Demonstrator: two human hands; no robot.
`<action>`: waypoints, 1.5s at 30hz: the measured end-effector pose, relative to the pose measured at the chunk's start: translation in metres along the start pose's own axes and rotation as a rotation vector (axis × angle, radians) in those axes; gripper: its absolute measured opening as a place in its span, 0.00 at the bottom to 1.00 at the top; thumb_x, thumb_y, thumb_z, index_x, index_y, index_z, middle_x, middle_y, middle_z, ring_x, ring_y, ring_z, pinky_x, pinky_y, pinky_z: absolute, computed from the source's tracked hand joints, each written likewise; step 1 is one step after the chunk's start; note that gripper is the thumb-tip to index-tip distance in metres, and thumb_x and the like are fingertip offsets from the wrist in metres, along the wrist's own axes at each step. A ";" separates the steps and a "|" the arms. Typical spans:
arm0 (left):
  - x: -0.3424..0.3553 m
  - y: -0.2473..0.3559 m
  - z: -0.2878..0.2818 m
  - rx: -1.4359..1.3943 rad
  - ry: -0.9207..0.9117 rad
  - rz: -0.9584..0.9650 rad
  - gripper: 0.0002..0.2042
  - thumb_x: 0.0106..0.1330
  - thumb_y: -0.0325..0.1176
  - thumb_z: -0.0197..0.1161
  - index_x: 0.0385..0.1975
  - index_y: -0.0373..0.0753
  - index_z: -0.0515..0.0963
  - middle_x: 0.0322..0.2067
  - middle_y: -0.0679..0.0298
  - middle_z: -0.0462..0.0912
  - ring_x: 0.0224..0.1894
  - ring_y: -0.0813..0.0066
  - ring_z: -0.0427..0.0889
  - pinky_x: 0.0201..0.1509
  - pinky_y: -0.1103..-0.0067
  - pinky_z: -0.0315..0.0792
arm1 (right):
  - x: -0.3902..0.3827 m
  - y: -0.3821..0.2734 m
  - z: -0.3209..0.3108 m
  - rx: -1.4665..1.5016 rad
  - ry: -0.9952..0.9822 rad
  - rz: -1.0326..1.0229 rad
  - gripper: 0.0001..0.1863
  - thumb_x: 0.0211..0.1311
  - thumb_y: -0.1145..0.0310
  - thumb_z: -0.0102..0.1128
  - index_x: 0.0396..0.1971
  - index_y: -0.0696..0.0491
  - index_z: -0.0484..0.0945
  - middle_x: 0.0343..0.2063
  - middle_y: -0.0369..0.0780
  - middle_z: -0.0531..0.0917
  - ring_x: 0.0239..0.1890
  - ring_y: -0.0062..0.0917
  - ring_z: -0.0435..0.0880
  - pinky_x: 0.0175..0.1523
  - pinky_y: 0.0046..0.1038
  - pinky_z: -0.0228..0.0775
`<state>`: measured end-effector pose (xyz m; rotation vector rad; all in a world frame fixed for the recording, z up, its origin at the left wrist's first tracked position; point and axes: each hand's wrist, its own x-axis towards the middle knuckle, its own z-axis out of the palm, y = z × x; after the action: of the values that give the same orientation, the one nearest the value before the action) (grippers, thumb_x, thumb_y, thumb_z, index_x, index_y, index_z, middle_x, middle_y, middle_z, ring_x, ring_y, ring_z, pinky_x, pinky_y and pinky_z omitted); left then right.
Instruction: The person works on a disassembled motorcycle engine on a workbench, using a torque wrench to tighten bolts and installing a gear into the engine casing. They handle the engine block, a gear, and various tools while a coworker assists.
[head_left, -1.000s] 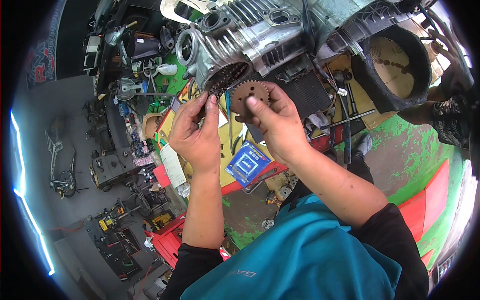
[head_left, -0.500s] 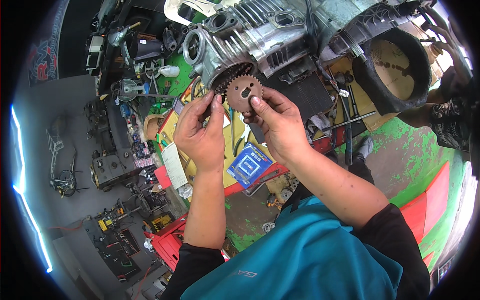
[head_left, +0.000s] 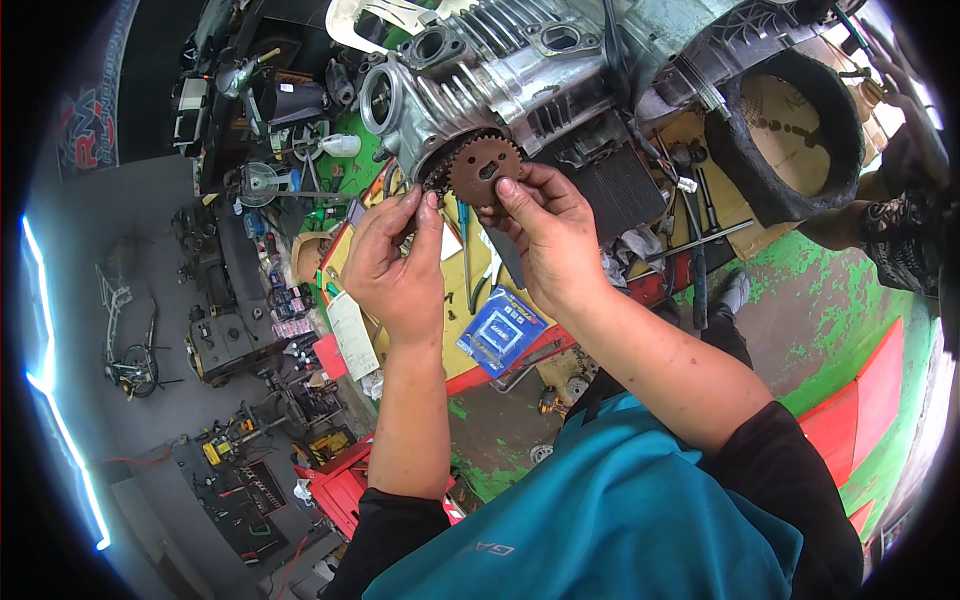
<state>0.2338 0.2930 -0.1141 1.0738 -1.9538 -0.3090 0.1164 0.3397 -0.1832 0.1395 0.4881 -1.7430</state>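
A brown toothed cam sprocket point(head_left: 468, 180) with a slot in its middle and small round holes is pinched between the thumb and fingers of my right hand point(head_left: 552, 225). It stands in front of the round opening in the end of a grey finned engine point(head_left: 487, 88). A dark chain point(head_left: 437, 178) shows in that opening, beside the sprocket's left edge. My left hand point(head_left: 396, 260) is closed, thumb and fingertips pinched on the chain at the opening's lower rim. How far the chain lies around the teeth is hidden behind the sprocket.
Under my hands is a yellow-topped workbench point(head_left: 455, 345) with a red edge. On it lie a blue packet point(head_left: 503, 332), a paper sheet point(head_left: 350, 335), pliers and other tools. A black ring-shaped part point(head_left: 735, 170) is at the right. A person's arm shows at the far right.
The sprocket has shifted slightly up and left, nearer the engine opening, and tilted in my right hand. My left hand stays pinched close by, having moved only a little.
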 end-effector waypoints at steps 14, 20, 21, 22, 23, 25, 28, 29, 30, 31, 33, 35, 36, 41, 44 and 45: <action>-0.006 0.000 0.004 -0.064 -0.034 -0.103 0.09 0.62 0.18 0.73 0.42 0.30 0.87 0.37 0.58 0.88 0.39 0.76 0.85 0.44 0.81 0.79 | 0.006 0.000 -0.003 -0.033 -0.067 0.013 0.12 0.72 0.73 0.64 0.52 0.59 0.79 0.43 0.40 0.86 0.41 0.25 0.85 0.50 0.31 0.81; -0.010 0.000 0.003 -0.102 -0.023 -0.151 0.09 0.64 0.19 0.72 0.43 0.30 0.87 0.38 0.58 0.88 0.40 0.75 0.85 0.44 0.81 0.79 | 0.007 0.003 -0.004 -0.033 -0.079 0.051 0.15 0.74 0.72 0.62 0.56 0.60 0.80 0.45 0.40 0.86 0.42 0.23 0.85 0.52 0.29 0.80; -0.009 0.001 0.003 -0.104 -0.029 -0.162 0.09 0.64 0.19 0.72 0.43 0.30 0.87 0.38 0.58 0.88 0.40 0.75 0.85 0.43 0.81 0.79 | 0.007 0.004 -0.003 -0.016 -0.077 0.056 0.15 0.74 0.72 0.62 0.57 0.60 0.80 0.45 0.41 0.87 0.43 0.23 0.85 0.53 0.29 0.80; -0.009 0.001 0.002 -0.104 -0.025 -0.158 0.09 0.64 0.18 0.72 0.43 0.30 0.87 0.39 0.58 0.88 0.41 0.75 0.85 0.43 0.81 0.79 | 0.007 0.005 -0.002 0.001 -0.076 0.061 0.15 0.74 0.73 0.62 0.57 0.61 0.79 0.45 0.41 0.87 0.43 0.23 0.85 0.53 0.29 0.80; -0.009 -0.001 0.002 -0.106 -0.021 -0.155 0.09 0.64 0.18 0.71 0.43 0.30 0.87 0.39 0.58 0.88 0.41 0.75 0.85 0.44 0.81 0.79 | 0.008 0.005 -0.002 0.009 -0.072 0.076 0.15 0.74 0.73 0.61 0.57 0.61 0.80 0.45 0.41 0.87 0.43 0.24 0.85 0.53 0.29 0.80; -0.008 -0.001 0.003 -0.104 -0.005 -0.135 0.09 0.64 0.18 0.71 0.43 0.29 0.87 0.39 0.57 0.88 0.41 0.75 0.85 0.44 0.81 0.79 | 0.010 0.006 -0.003 0.027 -0.064 0.106 0.15 0.74 0.73 0.61 0.56 0.61 0.80 0.45 0.41 0.86 0.43 0.24 0.85 0.53 0.29 0.80; -0.006 0.001 0.001 -0.077 0.000 -0.097 0.09 0.65 0.17 0.70 0.44 0.28 0.86 0.41 0.57 0.86 0.42 0.75 0.85 0.45 0.81 0.80 | 0.009 0.005 -0.001 0.045 -0.061 0.120 0.14 0.74 0.74 0.61 0.55 0.62 0.80 0.44 0.41 0.87 0.42 0.24 0.85 0.53 0.29 0.80; -0.006 -0.001 -0.001 -0.062 -0.017 -0.087 0.09 0.66 0.17 0.69 0.45 0.27 0.85 0.43 0.58 0.86 0.43 0.77 0.84 0.46 0.82 0.80 | 0.009 0.004 -0.001 0.032 -0.059 0.118 0.14 0.74 0.73 0.61 0.55 0.62 0.80 0.44 0.41 0.87 0.42 0.25 0.85 0.53 0.29 0.81; -0.006 -0.002 -0.003 -0.047 -0.035 -0.077 0.09 0.67 0.17 0.68 0.46 0.26 0.85 0.44 0.59 0.85 0.44 0.78 0.84 0.47 0.83 0.80 | 0.009 0.004 -0.002 0.020 -0.056 0.116 0.14 0.74 0.73 0.61 0.55 0.62 0.80 0.44 0.41 0.87 0.42 0.25 0.85 0.53 0.29 0.81; -0.005 0.000 -0.004 -0.026 -0.039 -0.064 0.09 0.67 0.17 0.69 0.46 0.27 0.85 0.44 0.59 0.84 0.43 0.78 0.84 0.47 0.83 0.80 | 0.008 0.004 -0.003 0.008 -0.053 0.114 0.14 0.74 0.73 0.61 0.54 0.62 0.80 0.43 0.41 0.87 0.42 0.25 0.85 0.53 0.29 0.81; -0.004 0.005 -0.004 0.014 -0.046 -0.039 0.09 0.67 0.17 0.69 0.45 0.28 0.85 0.44 0.60 0.84 0.43 0.78 0.84 0.46 0.83 0.80 | 0.008 0.003 -0.004 -0.003 -0.044 0.121 0.13 0.74 0.73 0.62 0.54 0.61 0.81 0.43 0.41 0.87 0.41 0.25 0.85 0.53 0.29 0.81; -0.004 0.003 -0.002 -0.009 -0.032 -0.049 0.09 0.67 0.18 0.69 0.45 0.28 0.86 0.43 0.60 0.84 0.43 0.78 0.84 0.46 0.83 0.80 | 0.008 0.003 -0.006 0.003 -0.044 0.129 0.13 0.73 0.73 0.63 0.53 0.61 0.81 0.42 0.42 0.87 0.41 0.25 0.85 0.53 0.29 0.81; -0.004 0.003 -0.002 -0.023 -0.025 -0.053 0.08 0.66 0.18 0.70 0.45 0.29 0.86 0.43 0.60 0.83 0.43 0.78 0.84 0.45 0.83 0.80 | 0.008 0.004 -0.006 0.013 -0.048 0.133 0.13 0.73 0.73 0.63 0.53 0.61 0.81 0.42 0.42 0.87 0.41 0.25 0.85 0.53 0.29 0.81; 0.000 0.007 -0.003 -0.002 -0.030 -0.056 0.09 0.65 0.16 0.70 0.43 0.27 0.86 0.42 0.56 0.85 0.42 0.75 0.85 0.45 0.81 0.81 | 0.006 0.005 -0.007 0.044 -0.031 0.170 0.13 0.73 0.72 0.63 0.53 0.61 0.81 0.42 0.42 0.88 0.41 0.26 0.85 0.53 0.30 0.81; -0.001 0.006 -0.002 -0.037 -0.013 -0.072 0.09 0.64 0.16 0.70 0.43 0.27 0.86 0.40 0.56 0.87 0.41 0.74 0.85 0.45 0.80 0.80 | 0.007 0.006 -0.010 0.045 -0.026 0.178 0.13 0.73 0.72 0.63 0.53 0.61 0.81 0.42 0.42 0.88 0.41 0.26 0.85 0.54 0.30 0.81; -0.001 0.005 -0.002 -0.054 -0.009 -0.084 0.08 0.64 0.16 0.70 0.42 0.27 0.86 0.40 0.56 0.87 0.41 0.74 0.85 0.45 0.80 0.80 | 0.007 0.006 -0.010 0.041 -0.022 0.178 0.14 0.73 0.72 0.63 0.53 0.61 0.81 0.42 0.43 0.88 0.41 0.26 0.86 0.54 0.30 0.81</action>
<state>0.2333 0.2972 -0.1109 1.1224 -1.9005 -0.4111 0.1185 0.3365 -0.1964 0.1871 0.4110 -1.5789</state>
